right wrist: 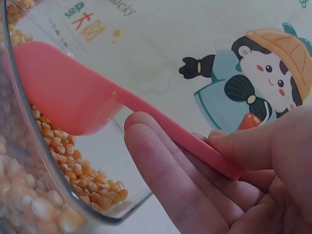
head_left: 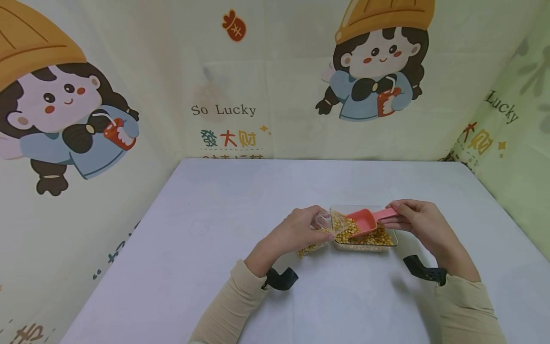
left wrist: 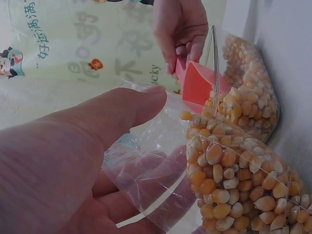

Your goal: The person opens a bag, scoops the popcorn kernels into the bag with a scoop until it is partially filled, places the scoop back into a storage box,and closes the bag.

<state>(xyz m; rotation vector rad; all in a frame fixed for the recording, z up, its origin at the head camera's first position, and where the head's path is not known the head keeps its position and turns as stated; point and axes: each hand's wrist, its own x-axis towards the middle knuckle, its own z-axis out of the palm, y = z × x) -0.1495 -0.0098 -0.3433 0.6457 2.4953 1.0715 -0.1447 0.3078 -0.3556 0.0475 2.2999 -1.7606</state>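
A clear plastic bag [left wrist: 168,119] of yellow corn kernels [left wrist: 243,180] leans beside the left end of a glass container [head_left: 365,245]. My left hand [head_left: 296,230] holds the bag by its loose upper part, thumb on one side and fingers on the other. Corn also fills much of the container. Over that corn lies the bowl of a pink scoop [head_left: 364,222], tilted toward the bag side. My right hand [head_left: 423,224] grips the scoop's handle [right wrist: 180,134] between thumb and fingers, at the container's right end.
Both objects stand on a white table [head_left: 206,210]. Behind it hangs a cream cloth [head_left: 288,95] printed with cartoon figures and lettering. A dark camera mount [head_left: 282,279] sits on the left wrist, another mount [head_left: 423,271] on the right.
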